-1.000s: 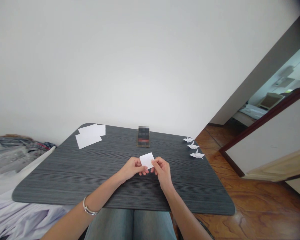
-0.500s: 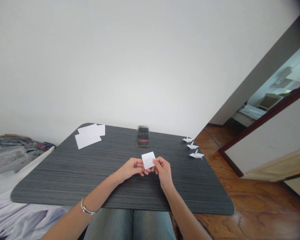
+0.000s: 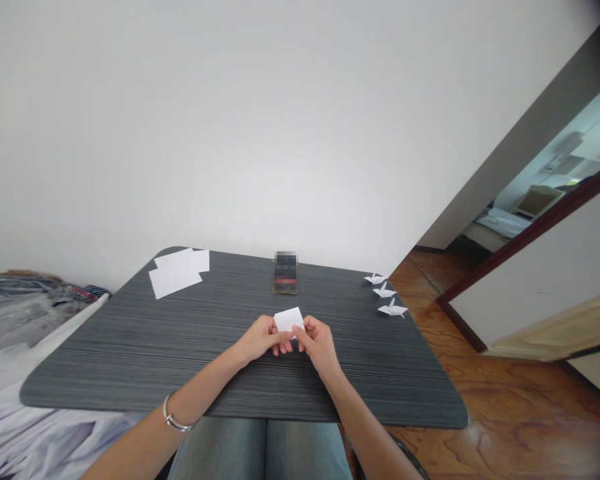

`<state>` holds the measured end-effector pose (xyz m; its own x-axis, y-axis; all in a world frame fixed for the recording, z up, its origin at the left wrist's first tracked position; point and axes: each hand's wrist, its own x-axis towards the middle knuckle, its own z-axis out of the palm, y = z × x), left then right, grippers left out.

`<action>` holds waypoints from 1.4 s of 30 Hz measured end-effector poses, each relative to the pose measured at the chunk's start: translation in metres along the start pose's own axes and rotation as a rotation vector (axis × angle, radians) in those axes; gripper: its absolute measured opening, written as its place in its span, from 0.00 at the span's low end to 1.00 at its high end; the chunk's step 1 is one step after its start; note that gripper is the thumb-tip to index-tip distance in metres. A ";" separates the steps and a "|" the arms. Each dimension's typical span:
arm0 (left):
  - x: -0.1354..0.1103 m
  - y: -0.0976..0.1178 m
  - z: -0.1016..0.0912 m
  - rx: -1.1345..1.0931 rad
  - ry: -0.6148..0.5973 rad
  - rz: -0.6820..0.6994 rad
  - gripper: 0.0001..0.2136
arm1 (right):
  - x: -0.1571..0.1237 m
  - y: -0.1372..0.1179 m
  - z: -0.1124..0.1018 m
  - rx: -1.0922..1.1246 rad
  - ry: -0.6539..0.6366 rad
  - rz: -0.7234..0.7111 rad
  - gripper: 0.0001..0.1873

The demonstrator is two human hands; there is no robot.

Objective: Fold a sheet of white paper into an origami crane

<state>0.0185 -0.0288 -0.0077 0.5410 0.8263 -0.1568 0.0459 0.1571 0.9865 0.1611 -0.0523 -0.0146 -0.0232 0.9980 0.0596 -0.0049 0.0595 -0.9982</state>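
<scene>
A small folded square of white paper [image 3: 289, 319] is held up over the near middle of the table, between both hands. My left hand [image 3: 264, 337] grips its left and lower edge, thumb in front and fingers behind. On the right side my right hand [image 3: 319, 341] pinches the paper, its thumb on the front face near the lower right corner. Both hands are closed on the same piece. Part of its lower edge is hidden by the thumbs.
Three white paper cranes [image 3: 387, 292] stand in a row along the right edge of the dark table [image 3: 220, 373]. Several white paper sheets [image 3: 176, 272] lie at the back left. A blurred-out dark upright object [image 3: 285, 272] is at the back middle, near the wall.
The folded paper has shifted slightly left and turned a little. My left thumb now presses on its front, and my right hand has moved left with it.
</scene>
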 end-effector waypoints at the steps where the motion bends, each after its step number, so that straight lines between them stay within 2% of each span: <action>1: 0.000 0.001 0.000 0.005 -0.010 0.008 0.13 | 0.000 0.000 0.000 -0.009 0.001 -0.001 0.14; 9: -0.004 0.004 0.000 -0.043 -0.086 0.045 0.11 | -0.003 -0.007 0.000 -0.043 0.068 -0.054 0.18; 16: -0.004 0.003 0.001 -0.138 -0.080 0.038 0.09 | -0.001 0.000 -0.004 -0.008 0.138 -0.073 0.17; 18: -0.003 0.002 -0.001 -0.171 -0.046 0.042 0.11 | 0.001 0.003 -0.006 0.030 0.153 -0.038 0.16; 23: -0.001 0.000 -0.008 -0.210 0.192 0.121 0.14 | 0.003 0.004 -0.005 0.036 0.092 0.033 0.13; 25: 0.000 0.000 -0.009 -0.207 0.238 0.170 0.13 | 0.002 0.002 -0.003 0.035 0.066 0.056 0.13; 33: 0.001 -0.001 -0.007 -0.085 0.223 0.192 0.11 | 0.000 0.004 0.000 -0.019 -0.069 0.062 0.12; 35: 0.001 -0.002 -0.007 -0.092 0.215 0.183 0.11 | 0.000 0.004 0.000 -0.003 -0.035 0.016 0.09; 38: 0.001 -0.002 -0.007 -0.116 0.209 0.192 0.13 | -0.001 0.003 0.001 0.051 0.068 -0.076 0.14; 40: -0.001 0.000 -0.006 -0.108 0.208 0.216 0.16 | -0.001 0.002 0.000 0.051 0.071 -0.109 0.13; 42: -0.002 0.001 -0.006 -0.075 0.203 0.238 0.16 | -0.001 0.002 -0.001 0.034 0.039 -0.114 0.09</action>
<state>0.0128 -0.0270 -0.0067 0.3503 0.9345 0.0640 -0.1278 -0.0200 0.9916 0.1618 -0.0532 -0.0169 0.0182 0.9850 0.1717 -0.0393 0.1723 -0.9843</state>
